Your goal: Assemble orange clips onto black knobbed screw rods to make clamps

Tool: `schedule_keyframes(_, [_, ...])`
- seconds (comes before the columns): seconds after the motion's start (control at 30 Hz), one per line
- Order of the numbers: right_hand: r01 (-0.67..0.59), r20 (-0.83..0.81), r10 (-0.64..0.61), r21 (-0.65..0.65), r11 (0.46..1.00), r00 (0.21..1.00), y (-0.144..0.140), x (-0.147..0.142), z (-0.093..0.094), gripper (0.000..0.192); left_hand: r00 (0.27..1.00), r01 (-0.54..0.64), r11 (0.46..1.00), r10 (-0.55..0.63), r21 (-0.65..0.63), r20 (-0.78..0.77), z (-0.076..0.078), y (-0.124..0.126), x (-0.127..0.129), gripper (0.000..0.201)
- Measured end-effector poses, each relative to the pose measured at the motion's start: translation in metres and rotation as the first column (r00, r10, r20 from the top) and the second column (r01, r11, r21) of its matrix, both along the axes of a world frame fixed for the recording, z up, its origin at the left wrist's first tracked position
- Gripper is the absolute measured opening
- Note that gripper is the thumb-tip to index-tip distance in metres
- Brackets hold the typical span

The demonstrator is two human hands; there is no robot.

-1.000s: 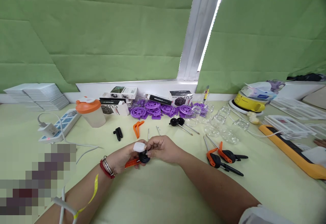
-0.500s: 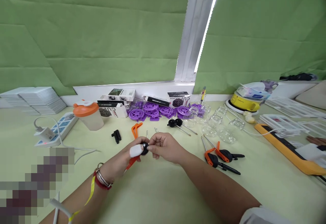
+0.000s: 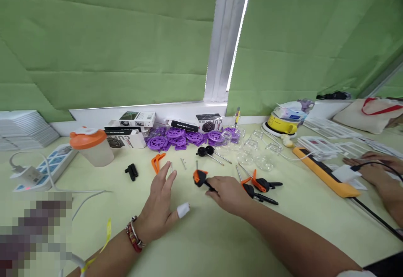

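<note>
My left hand point(image 3: 160, 205) is open above the table, fingers spread, with a white wrap around the thumb. Between the fingers of my right hand point(image 3: 228, 193) is the black handle of a black-and-orange tool point(image 3: 200, 178), whose thin metal rod points away from me. Two similar black-and-orange tools point(image 3: 263, 184) lie to the right of that hand. Beyond my left fingertips rest an orange V-shaped piece point(image 3: 156, 162) and small metal pins point(image 3: 184, 163). Two round black pieces with metal rods point(image 3: 206, 151) lie farther back. Black handles point(image 3: 132, 171) sit at the left.
Purple wheel-shaped parts point(image 3: 176, 136), printed boxes point(image 3: 127, 139) and clear plastic pieces point(image 3: 252, 149) line the back. An orange-lidded cup point(image 3: 92, 147) and a white power strip point(image 3: 52, 165) stand left. At right are an orange power strip point(image 3: 327, 174) and another person's hands point(image 3: 371, 168).
My hands have parted. The left has let go and spread its fingers; the right now holds the black-and-orange tool by its black handle, farther right. The view has turned right.
</note>
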State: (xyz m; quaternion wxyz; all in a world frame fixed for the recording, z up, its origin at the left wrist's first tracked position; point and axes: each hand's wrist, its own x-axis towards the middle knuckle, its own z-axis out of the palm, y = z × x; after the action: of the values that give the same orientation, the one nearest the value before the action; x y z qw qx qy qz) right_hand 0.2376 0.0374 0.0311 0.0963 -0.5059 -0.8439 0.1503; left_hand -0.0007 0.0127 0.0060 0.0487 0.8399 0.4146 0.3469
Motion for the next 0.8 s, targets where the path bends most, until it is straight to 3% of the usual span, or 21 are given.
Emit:
schedule_keyframes(0.1, [0.072,0.274,-0.083,0.051,0.996,0.958,0.0,0.028,-0.013,0.022,0.999,-0.041,0.999,0.041,-0.011,0.0,-0.003,0.001,0.001,0.084])
schedule_keyframes(0.17, [0.074,0.362,-0.099,0.082,0.994,0.927,0.001,0.04,-0.022,0.022,0.999,-0.047,0.999,0.047,-0.006,-0.012,-0.005,0.001,0.002,0.08])
schedule_keyframes(0.3, [0.064,0.397,-0.098,0.098,0.993,0.912,0.001,0.055,-0.028,0.014,0.995,-0.087,0.996,0.086,-0.008,-0.041,-0.007,0.003,-0.001,0.075])
schedule_keyframes(0.53, [0.063,0.428,-0.068,0.025,0.998,0.901,0.0,0.076,-0.023,0.01,0.975,-0.216,0.974,0.212,-0.068,-0.061,-0.017,0.016,-0.013,0.076])
schedule_keyframes(0.8, [0.121,0.556,-0.089,-0.021,0.992,0.826,-0.001,0.072,-0.006,0.034,0.955,-0.296,0.944,0.29,-0.145,-0.057,-0.023,0.022,-0.019,0.075])
